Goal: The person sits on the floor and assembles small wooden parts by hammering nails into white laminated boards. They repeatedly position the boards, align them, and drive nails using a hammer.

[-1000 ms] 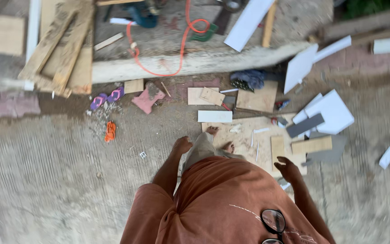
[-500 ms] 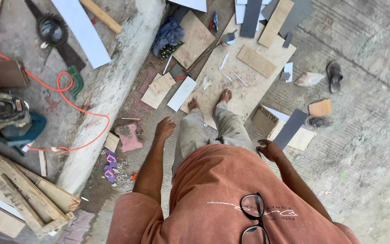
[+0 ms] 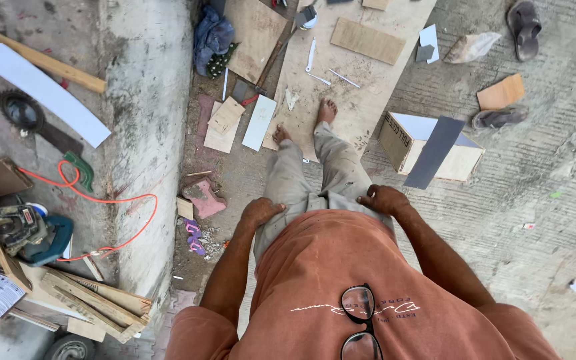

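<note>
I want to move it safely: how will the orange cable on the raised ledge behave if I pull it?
The orange cable lies in loose curves, so it is probably floppy and would straighten before it drags. One end runs toward the power tool, so pulling may tug that.

A single head-worn camera looks almost straight down the person's own body, close over the orange shirt (image 3: 341, 287), and takes in the concrete floor (image 3: 535, 200) and plywood sheet (image 3: 361, 80) well below.
</note>
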